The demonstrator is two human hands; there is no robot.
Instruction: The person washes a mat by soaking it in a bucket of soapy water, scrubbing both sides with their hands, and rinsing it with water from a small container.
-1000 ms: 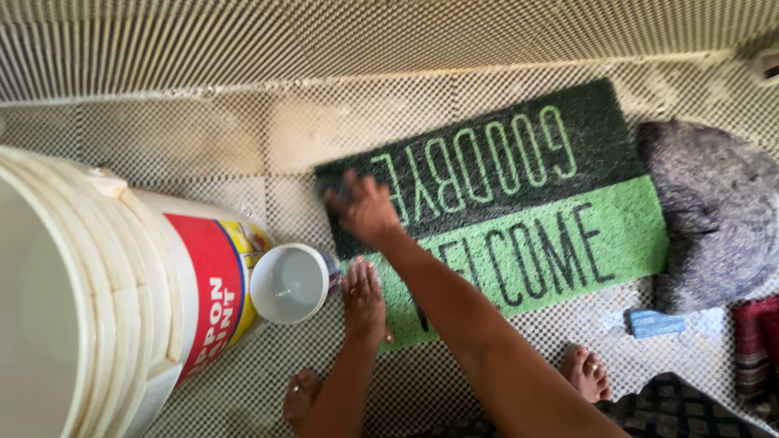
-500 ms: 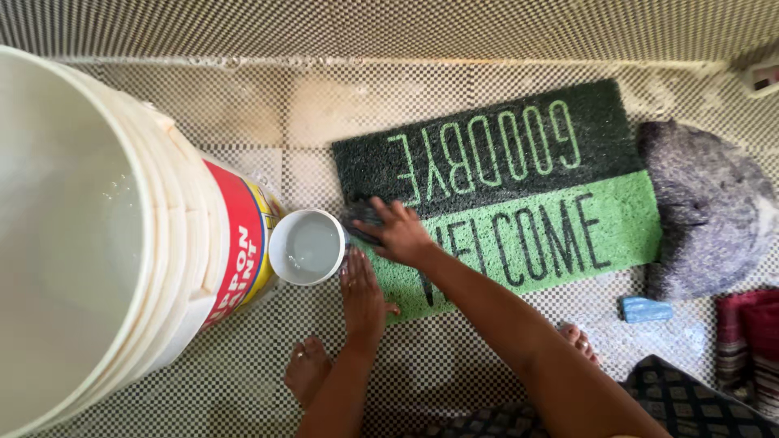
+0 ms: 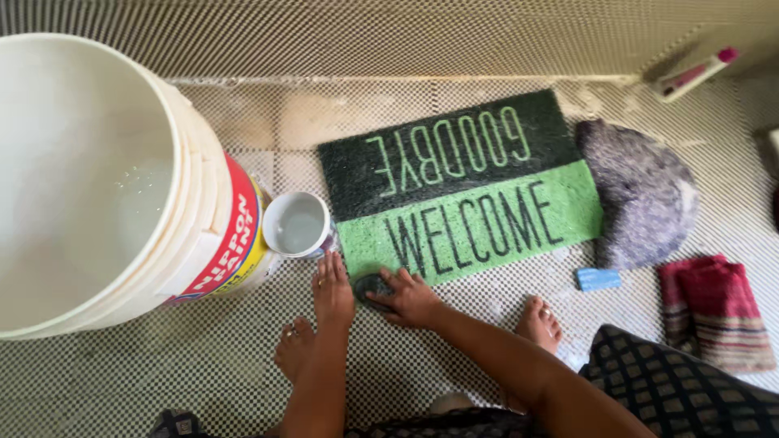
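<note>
Scrubbing has moved down the mat: head view, right hand (image 3: 410,296) now at the near-left corner of the doormat (image 3: 462,195), half a second ago it was up at the line between the dark and green bands. Fingers closed over a small dark scrubber (image 3: 372,286), pressed on the mat edge. Left hand (image 3: 333,285) flat, fingers together, holding nothing, bracing the floor mesh just beside the corner. Reads as the stroke reaching the near edge. Doormat lies flat on the floor, dark top half, green lower half, looks wet. White mug (image 3: 297,225) with water touches its left edge, big white bucket (image 3: 97,178) beside that
</note>
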